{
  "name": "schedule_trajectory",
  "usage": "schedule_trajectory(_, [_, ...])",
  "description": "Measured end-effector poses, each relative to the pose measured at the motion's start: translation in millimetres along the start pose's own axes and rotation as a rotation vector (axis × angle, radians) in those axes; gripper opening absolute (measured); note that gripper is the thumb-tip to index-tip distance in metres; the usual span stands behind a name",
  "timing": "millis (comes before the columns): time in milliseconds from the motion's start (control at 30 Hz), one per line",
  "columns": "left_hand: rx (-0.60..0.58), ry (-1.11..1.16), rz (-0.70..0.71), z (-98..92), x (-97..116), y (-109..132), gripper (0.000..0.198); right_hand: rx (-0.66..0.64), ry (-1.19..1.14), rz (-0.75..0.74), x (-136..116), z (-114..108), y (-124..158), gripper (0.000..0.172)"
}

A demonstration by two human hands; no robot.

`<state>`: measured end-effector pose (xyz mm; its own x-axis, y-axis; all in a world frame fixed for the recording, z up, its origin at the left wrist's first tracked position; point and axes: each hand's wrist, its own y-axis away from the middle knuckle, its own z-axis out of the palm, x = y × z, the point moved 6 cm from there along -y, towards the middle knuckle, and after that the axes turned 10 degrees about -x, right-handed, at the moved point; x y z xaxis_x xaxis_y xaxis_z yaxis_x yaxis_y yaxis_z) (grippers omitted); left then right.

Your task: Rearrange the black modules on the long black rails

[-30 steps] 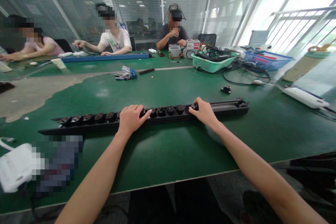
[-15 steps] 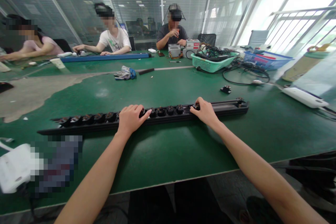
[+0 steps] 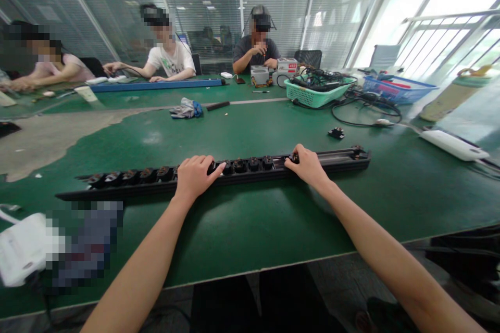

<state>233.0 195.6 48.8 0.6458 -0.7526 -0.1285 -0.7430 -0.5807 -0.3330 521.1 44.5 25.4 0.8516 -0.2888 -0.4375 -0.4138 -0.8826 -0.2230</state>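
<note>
Left hand covers part of the row of sockets in the black strip: no full count, grip underneath hidden. Right hand hides most of the socket module pinched in it; can't tell if seated. Both forearms cut by bottom edge. White adapter cropped at left edge; flat item beside it pixelated, unreadable. Co-workers' heads pixelated too. Cables in green basket too tangled to separate. Black part on table too small to identify.
</note>
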Motion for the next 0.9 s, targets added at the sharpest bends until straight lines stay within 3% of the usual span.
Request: schedule_trajectory(900, [0.008,0.011,0.0,1.0,-1.2,0.4,0.054,-0.048,0.018,0.08,10.6,0.6,-0.5,0.021])
